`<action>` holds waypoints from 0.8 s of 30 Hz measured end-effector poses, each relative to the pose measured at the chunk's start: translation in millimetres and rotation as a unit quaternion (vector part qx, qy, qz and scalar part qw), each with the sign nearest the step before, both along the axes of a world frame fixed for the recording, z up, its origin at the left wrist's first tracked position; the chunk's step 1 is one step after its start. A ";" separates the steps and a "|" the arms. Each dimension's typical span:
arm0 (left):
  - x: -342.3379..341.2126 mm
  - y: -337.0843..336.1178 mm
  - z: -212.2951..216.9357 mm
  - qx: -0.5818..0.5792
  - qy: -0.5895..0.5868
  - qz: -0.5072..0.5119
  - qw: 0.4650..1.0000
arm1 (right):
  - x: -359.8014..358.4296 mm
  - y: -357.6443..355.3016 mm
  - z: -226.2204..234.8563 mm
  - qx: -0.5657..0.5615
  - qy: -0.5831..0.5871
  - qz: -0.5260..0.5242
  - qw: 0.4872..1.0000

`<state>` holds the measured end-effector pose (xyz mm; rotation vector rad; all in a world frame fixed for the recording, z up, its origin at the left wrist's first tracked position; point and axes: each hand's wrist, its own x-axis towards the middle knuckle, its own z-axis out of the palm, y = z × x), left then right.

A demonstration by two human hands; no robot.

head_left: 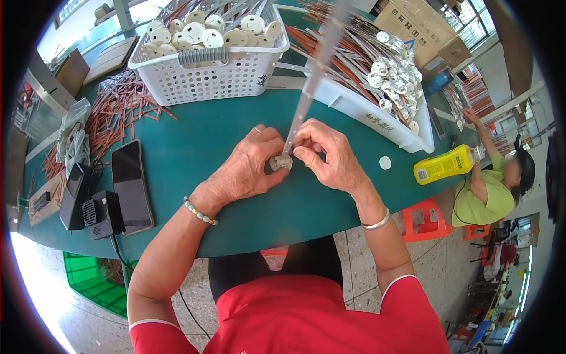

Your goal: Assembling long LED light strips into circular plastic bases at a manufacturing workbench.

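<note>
My left hand [250, 168] curls over a small round white disc [280, 162] on the green table [194, 147], thumb and fingers pinching its left edge. My right hand [330, 156] pinches the lower end of a long thin metal strip [306, 94], which stands on the disc and leans away to the far right. A white basket [206, 74] of similar discs sits farther off; a dark phone [131, 183] lies to the left.
</note>
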<state>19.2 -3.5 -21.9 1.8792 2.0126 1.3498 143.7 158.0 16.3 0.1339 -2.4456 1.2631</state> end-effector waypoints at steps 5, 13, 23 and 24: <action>-1.6 -3.2 12.2 -0.023 -0.005 -0.011 1.000 | 4.4 3.1 -10.4 -0.039 -0.036 0.006 0.999; -8.3 -3.5 19.7 0.009 -0.113 0.000 0.994 | 0.2 3.8 -14.3 -0.029 -0.007 0.016 0.999; -4.8 -1.3 18.2 0.017 -0.075 0.033 0.997 | -5.7 6.4 -25.0 0.025 0.055 0.020 0.998; -4.1 -1.5 18.4 0.014 -0.074 0.032 0.997 | -5.3 6.6 -25.4 0.023 0.056 0.018 0.998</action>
